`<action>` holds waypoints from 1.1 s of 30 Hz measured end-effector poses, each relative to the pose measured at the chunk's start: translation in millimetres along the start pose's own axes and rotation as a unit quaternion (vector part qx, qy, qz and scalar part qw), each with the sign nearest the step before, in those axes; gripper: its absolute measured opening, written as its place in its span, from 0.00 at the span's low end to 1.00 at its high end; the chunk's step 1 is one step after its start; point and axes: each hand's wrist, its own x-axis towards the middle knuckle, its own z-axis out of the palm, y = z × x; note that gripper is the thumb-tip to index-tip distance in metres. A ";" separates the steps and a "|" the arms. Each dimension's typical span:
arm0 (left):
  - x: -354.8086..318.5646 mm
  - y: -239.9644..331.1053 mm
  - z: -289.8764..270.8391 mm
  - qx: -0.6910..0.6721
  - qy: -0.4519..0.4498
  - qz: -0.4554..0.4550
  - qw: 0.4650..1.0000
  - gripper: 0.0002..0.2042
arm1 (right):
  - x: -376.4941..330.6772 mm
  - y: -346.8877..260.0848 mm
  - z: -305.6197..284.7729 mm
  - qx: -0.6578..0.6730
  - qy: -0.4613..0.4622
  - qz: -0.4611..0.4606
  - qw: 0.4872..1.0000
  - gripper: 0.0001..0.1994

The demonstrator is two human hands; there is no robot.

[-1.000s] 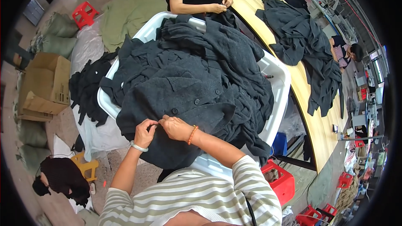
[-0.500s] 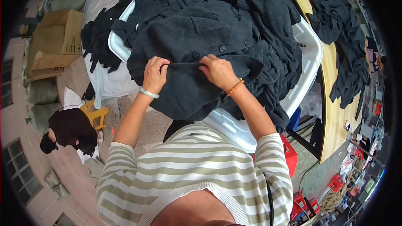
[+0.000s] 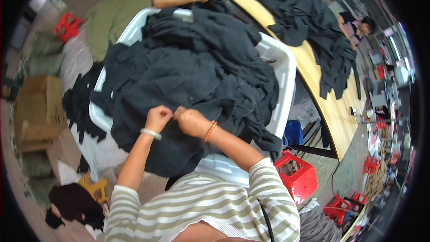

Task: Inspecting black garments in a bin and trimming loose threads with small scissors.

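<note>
From my feed, dk garment (image 3: 174,150) lies under L grip (image 3: 158,118) & R grip (image 3: 192,122), btn (image 3: 191,100) just past R (nearer one); both curled, can't tell if pinching it.

The hands (image 3: 192,123) blur at the fingertips (image 3: 168,113), obscuring their hold.

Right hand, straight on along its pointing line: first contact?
Probably the left hand, just ahead of the right hand on its line up and to the left. Both are over the dark garment; depth is unclear, so it might meet cloth first.
</note>
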 end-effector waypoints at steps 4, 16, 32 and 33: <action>2.2 -22.5 4.3 -0.340 -0.060 -0.099 0.933 0.03 | 4.7 -11.3 -6.8 0.028 0.018 0.038 0.999 0.09; -38.3 18.0 -4.8 -0.223 -0.073 0.048 0.971 0.11 | -4.6 -15.9 -9.1 0.077 0.029 0.054 0.995 0.07; -30.8 38.4 -5.1 0.056 0.052 0.178 0.981 0.04 | -6.9 -7.5 -12.1 0.145 -0.008 0.049 0.988 0.05; -31.8 38.5 -4.0 0.069 0.049 0.161 0.983 0.03 | -10.0 -7.2 -14.3 0.155 -0.008 0.077 0.985 0.06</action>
